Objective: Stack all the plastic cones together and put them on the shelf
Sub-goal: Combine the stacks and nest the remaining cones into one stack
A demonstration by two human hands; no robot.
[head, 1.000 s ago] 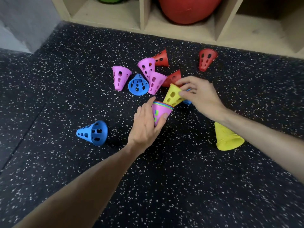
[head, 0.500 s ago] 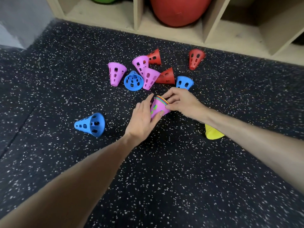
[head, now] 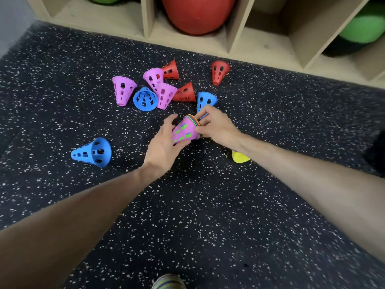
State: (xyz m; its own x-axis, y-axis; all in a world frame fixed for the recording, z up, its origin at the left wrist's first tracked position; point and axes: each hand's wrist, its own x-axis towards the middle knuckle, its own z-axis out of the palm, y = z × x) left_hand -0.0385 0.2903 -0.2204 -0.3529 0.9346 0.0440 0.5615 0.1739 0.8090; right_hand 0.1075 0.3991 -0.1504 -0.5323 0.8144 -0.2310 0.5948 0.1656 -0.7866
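Note:
My left hand (head: 164,142) grips a stack of nested cones (head: 184,131), pink on the outside with green showing through its holes and coloured rims at its wide end. My right hand (head: 216,126) holds the stack's rim end with curled fingers. Loose cones lie on the floor beyond: three pink (head: 123,90), three red (head: 218,71), a blue one (head: 144,99) among them, another blue one (head: 205,100) just behind my right hand. A lone blue cone (head: 92,152) lies to the left. A yellow cone (head: 239,157) peeks out under my right forearm.
A wooden shelf unit (head: 260,44) runs along the far edge of the speckled black floor. Its compartments hold a big red ball (head: 198,13) and green balls (head: 364,26). A striped object (head: 168,282) shows at the bottom edge.
My right hand brought the yellow cone into the stack's open end, and it is now nested inside. The stack tilted so its pink side faces me. The view shifted slightly.

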